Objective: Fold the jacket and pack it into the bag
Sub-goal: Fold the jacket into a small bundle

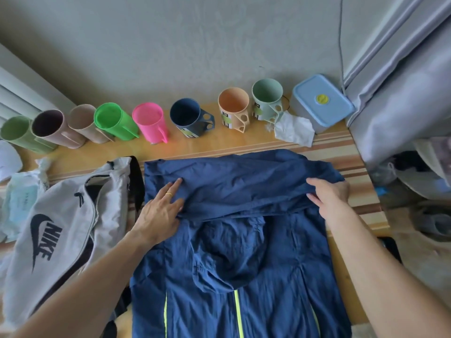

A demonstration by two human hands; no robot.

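The blue jacket [244, 252] lies flat on the table [341, 152], its long axis running from the person toward the wall, hood [231, 245] spread at its middle, neon zip lines at the near end. Its far part is doubled back into a crosswise band, and both hands sit on that band's near edge. The left hand [161, 211] lies spread, flat on the band's left end; the right hand [329, 193] pinches the fold at the right end. The grey bag [61, 228] lies open just left of the jacket, nearer the left hand. Beyond the jacket, cups [190, 118] line the wall
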